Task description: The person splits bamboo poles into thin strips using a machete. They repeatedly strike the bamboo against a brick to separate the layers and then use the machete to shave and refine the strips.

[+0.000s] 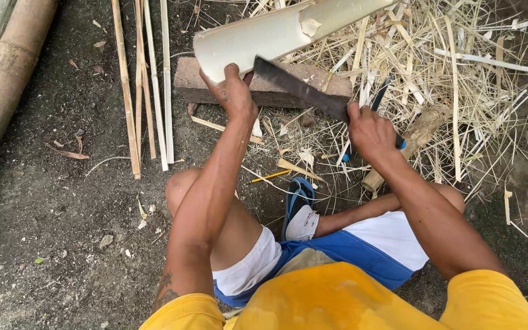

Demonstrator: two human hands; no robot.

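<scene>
Head view, looking down at a seated person at work on bare ground. We see the left hand (232, 91) clamped on the near end of a pale split bamboo section (270, 33), thumb laid up against its cut edge; the section rests on a wooden block (276, 91) and slants up and to the right, where the top of the frame cuts it off. The right hand (371, 131) is closed tight around the handle of a dark-bladed chopping knife (300, 90), whose blade reaches left and up so that its tip lies just beside the left thumb, under the bamboo's end. The hands are apart, one at each end of the blade. The handle is mostly hidden inside the fist. Thin bamboo strips (148, 85) lie left of the block; a heap of shavings (435, 79) spreads to the right. Whole bamboo poles (1, 73) lie at far left. We see no containers here.
</scene>
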